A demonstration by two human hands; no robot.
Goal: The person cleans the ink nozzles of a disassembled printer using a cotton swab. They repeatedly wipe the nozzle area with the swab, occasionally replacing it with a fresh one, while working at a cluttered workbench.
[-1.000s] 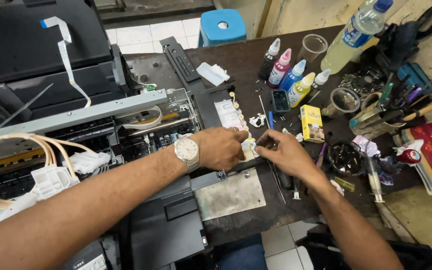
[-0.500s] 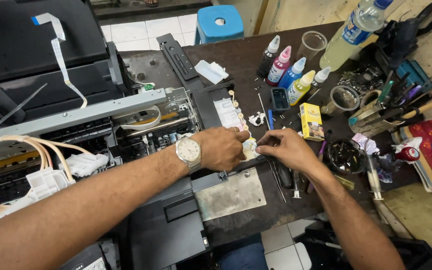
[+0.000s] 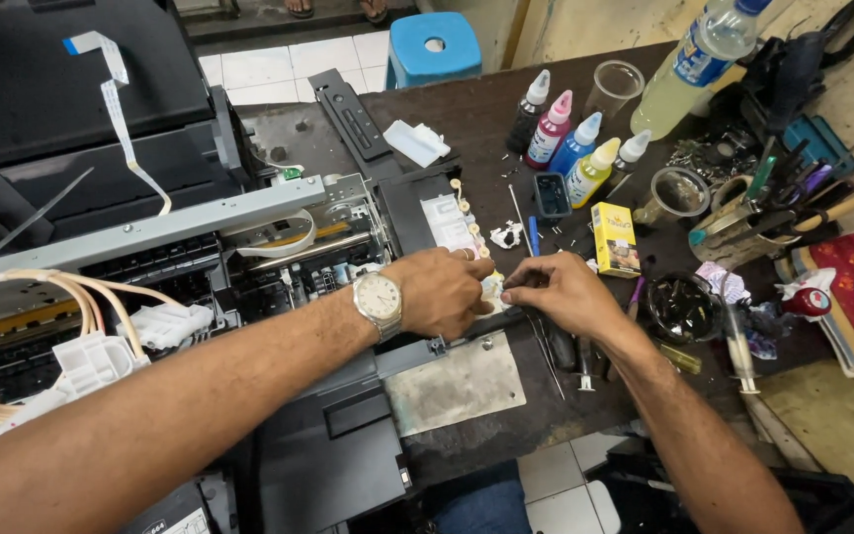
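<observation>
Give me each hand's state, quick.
Left hand: closed over a small pale part beside the opened printer.
Right hand: fingers pinched shut at that same part; exact grip cannot be told.

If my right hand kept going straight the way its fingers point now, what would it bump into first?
The right hand points left, so it would most likely meet the left hand first; their fingertips already almost touch over a small pale part. Whether they actually touch is unclear.
</observation>
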